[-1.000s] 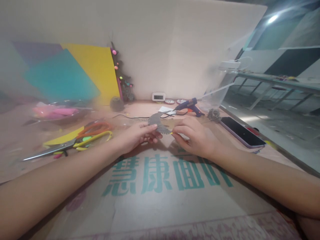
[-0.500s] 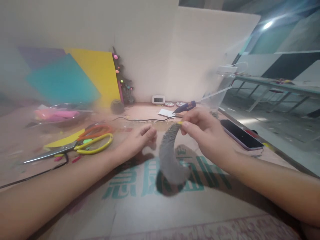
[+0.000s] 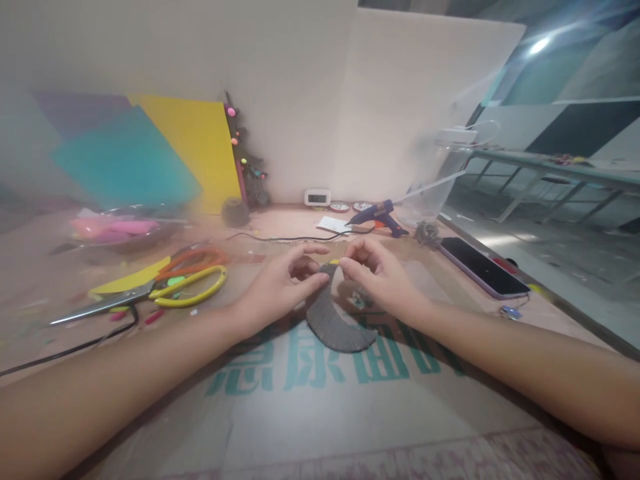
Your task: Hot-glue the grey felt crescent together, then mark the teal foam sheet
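Observation:
A dark grey, ribbed crescent-shaped piece (image 3: 336, 325) is low over the printed board, its curve toward me. At its upper tip shows a small yellow bit (image 3: 332, 263). My right hand (image 3: 373, 270) pinches at that yellow tip with thumb and fingers. From the other side my left hand (image 3: 293, 277) has its thumb and curled fingers at the crescent's upper left edge, with the index finger raised apart. The exact finger contact is partly hidden.
Scissors (image 3: 145, 291) with orange and yellow handles lie left. A blue glue gun (image 3: 376, 215), a small white clock (image 3: 317, 198) and a thin black cable (image 3: 295, 238) are at the back. A phone (image 3: 484, 268) lies right. Coloured sheets (image 3: 193, 153) stand against the wall.
The crescent, hanging from my right hand before, has been lowered and moved slightly left. My left hand has come in from beside it to its upper end, its fingers spreading around the edge.

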`<state>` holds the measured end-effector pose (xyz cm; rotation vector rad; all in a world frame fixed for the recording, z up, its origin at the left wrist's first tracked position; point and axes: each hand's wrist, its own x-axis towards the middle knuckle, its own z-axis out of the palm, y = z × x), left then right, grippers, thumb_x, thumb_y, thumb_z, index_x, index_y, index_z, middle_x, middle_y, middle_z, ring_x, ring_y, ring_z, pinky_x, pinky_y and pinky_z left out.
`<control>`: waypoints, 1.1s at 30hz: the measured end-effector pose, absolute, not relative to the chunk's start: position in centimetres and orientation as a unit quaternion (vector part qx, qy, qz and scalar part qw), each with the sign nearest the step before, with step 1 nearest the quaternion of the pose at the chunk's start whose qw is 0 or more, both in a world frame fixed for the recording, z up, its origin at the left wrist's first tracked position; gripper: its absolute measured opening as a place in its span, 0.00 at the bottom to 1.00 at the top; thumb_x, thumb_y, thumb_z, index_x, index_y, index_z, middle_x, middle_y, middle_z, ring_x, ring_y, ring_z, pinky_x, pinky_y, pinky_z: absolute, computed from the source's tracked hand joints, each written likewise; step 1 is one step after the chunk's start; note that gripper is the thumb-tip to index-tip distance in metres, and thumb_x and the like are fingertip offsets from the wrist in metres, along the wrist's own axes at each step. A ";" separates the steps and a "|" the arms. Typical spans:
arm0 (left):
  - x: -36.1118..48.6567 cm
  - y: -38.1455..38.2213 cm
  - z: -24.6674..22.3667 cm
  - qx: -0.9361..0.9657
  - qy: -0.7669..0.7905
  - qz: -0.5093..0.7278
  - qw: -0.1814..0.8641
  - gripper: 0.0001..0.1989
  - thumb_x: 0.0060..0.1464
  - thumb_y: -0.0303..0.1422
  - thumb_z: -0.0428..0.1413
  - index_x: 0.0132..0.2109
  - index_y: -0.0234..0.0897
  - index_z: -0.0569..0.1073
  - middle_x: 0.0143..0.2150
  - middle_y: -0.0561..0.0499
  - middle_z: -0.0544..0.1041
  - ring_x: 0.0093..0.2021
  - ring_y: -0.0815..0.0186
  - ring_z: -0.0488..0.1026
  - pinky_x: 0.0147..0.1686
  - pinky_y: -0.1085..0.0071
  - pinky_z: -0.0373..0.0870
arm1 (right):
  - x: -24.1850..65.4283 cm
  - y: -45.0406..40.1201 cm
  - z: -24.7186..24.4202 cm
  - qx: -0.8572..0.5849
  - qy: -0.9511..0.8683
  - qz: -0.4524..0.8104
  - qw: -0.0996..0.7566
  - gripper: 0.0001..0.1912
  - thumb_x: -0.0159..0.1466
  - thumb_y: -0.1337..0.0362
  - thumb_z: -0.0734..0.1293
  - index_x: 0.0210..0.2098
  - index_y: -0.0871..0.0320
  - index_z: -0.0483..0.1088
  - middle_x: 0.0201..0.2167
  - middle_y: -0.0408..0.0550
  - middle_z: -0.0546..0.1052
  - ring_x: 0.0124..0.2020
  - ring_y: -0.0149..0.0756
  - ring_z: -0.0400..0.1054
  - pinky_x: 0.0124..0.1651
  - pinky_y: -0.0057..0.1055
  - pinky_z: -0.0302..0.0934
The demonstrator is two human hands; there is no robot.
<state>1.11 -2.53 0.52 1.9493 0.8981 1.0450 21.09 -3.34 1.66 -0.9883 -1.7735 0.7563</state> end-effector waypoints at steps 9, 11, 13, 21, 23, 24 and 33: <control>1.1 -2.8 0.8 0.781 0.349 0.395 0.335 0.16 0.59 0.36 0.55 0.53 0.40 0.73 0.32 0.54 0.76 0.31 0.71 0.70 0.30 0.76 0.66 | 21.3 -3.4 1.3 -0.382 -0.745 0.252 0.484 0.05 0.64 0.63 0.65 0.39 0.56 0.67 0.31 0.42 0.70 0.32 0.31 0.65 0.34 0.29 0.59; 1.1 -2.9 0.9 0.783 0.353 0.390 0.333 0.15 0.59 0.37 0.55 0.52 0.40 0.73 0.32 0.54 0.76 0.30 0.71 0.70 0.30 0.76 0.66 | 21.2 -3.6 1.3 -0.386 -0.761 0.221 0.473 0.04 0.64 0.63 0.65 0.37 0.56 0.67 0.30 0.42 0.70 0.32 0.31 0.65 0.35 0.29 0.59; 1.1 -3.0 1.0 0.783 0.361 0.385 0.330 0.15 0.58 0.37 0.55 0.51 0.39 0.74 0.31 0.54 0.76 0.30 0.70 0.71 0.30 0.76 0.66 | 21.2 -3.7 1.4 -0.394 -0.770 0.200 0.461 0.04 0.65 0.63 0.65 0.35 0.56 0.66 0.29 0.42 0.70 0.32 0.31 0.65 0.35 0.29 0.59; 1.1 -2.9 0.8 0.788 0.360 0.380 0.324 0.12 0.56 0.36 0.57 0.47 0.38 0.74 0.35 0.53 0.77 0.31 0.69 0.72 0.31 0.75 0.67 | 21.1 -4.1 1.6 -0.402 -0.792 0.166 0.429 0.06 0.65 0.64 0.63 0.31 0.57 0.64 0.26 0.41 0.69 0.29 0.30 0.64 0.32 0.26 0.57; 1.1 -2.8 0.8 0.792 0.352 0.375 0.330 0.11 0.57 0.37 0.57 0.45 0.38 0.74 0.35 0.53 0.77 0.32 0.70 0.72 0.31 0.75 0.67 | 21.1 -4.2 1.6 -0.400 -0.795 0.163 0.426 0.06 0.65 0.65 0.63 0.31 0.57 0.64 0.26 0.41 0.69 0.29 0.29 0.64 0.32 0.26 0.58; 1.1 -2.8 0.8 0.792 0.350 0.373 0.333 0.10 0.57 0.37 0.57 0.44 0.37 0.74 0.35 0.52 0.77 0.32 0.70 0.72 0.31 0.75 0.67 | 21.1 -4.3 1.5 -0.400 -0.796 0.164 0.424 0.06 0.65 0.65 0.63 0.31 0.57 0.64 0.26 0.41 0.70 0.29 0.30 0.64 0.32 0.26 0.58; 1.2 -2.5 0.2 0.741 0.337 0.381 0.438 0.17 0.56 0.39 0.59 0.50 0.38 0.65 0.29 0.57 0.73 0.26 0.71 0.69 0.26 0.77 0.64 | 21.1 -4.2 1.3 -0.411 -0.791 0.174 0.419 0.05 0.65 0.63 0.63 0.32 0.56 0.65 0.28 0.42 0.70 0.31 0.31 0.65 0.29 0.26 0.57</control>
